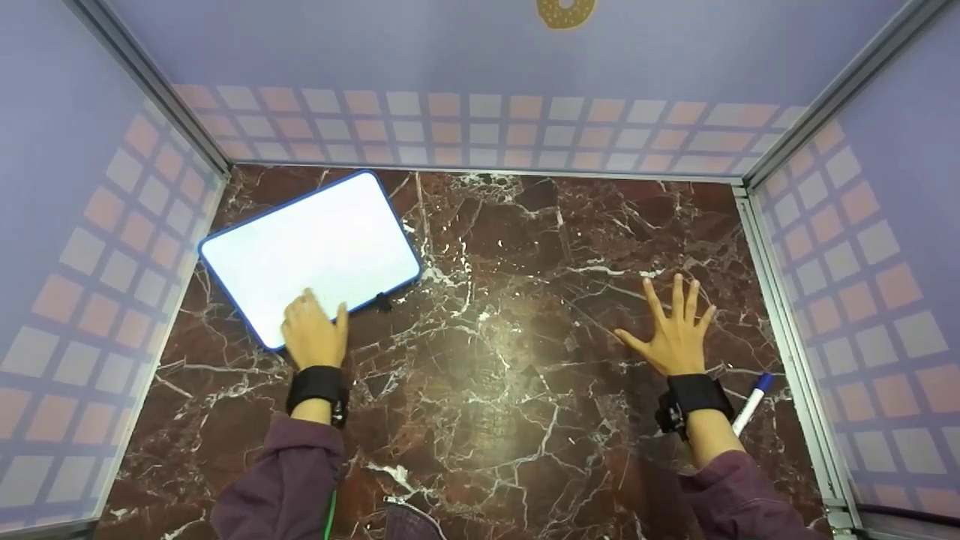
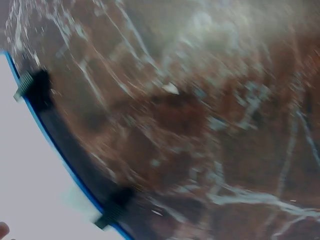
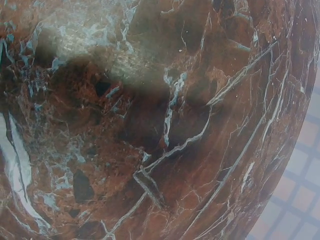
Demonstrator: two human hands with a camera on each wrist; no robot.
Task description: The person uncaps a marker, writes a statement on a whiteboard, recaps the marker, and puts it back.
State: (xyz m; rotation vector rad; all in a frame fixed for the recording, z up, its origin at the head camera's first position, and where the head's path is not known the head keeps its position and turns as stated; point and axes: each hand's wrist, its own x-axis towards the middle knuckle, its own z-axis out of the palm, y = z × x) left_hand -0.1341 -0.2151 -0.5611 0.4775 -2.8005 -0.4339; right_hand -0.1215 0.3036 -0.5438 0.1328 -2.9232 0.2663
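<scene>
A whiteboard [image 1: 330,232] with a thin blue frame lies tilted on the left part of the table. My left hand [image 1: 311,330] is over its near edge, fingers on the white surface and thumb pointing forward beside the frame. In the left wrist view, the board's edge [image 2: 60,155] carries two dark clips, and a fingertip [image 2: 3,230] just enters the corner. To the right, my right hand [image 1: 675,334] is spread over the bare tabletop with its fingers straight, holding nothing. A white marker [image 1: 750,409] with a blue cap lies beside my right wrist, partly hidden by the forearm.
The dark red marbled tabletop [image 1: 487,390] stretches between the hands and fills most of the right wrist view. Purple-blue panels with pink and white squares enclose it at the back wall [image 1: 487,60], left and right. A metal rail [image 1: 780,322] borders the right side.
</scene>
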